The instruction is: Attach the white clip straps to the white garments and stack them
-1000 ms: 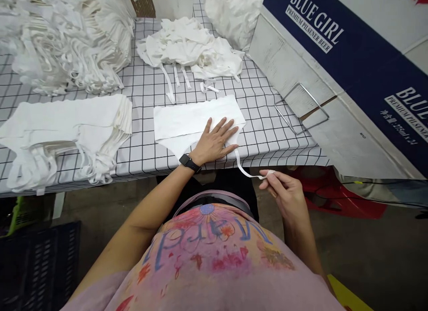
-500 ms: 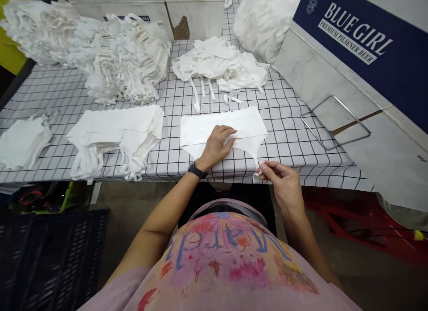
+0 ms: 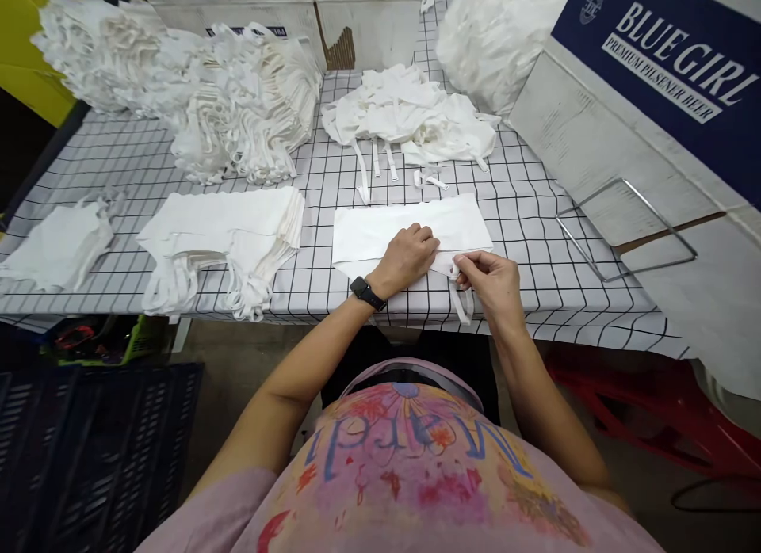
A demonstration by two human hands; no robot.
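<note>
As L hand (image 3: 410, 256) rests on flat wht cloth (image 3: 410, 223): fingers bent, can't tell grip
R hand (image 3: 492, 282): pinches thin wht cloth strap (image 3: 457, 302)

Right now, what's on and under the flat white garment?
The left hand rests on the garment; the right hand pinches a white strap at its near right side. Checked tablecloth shows around it; whatever lies directly beneath the fabric is covered.
</note>
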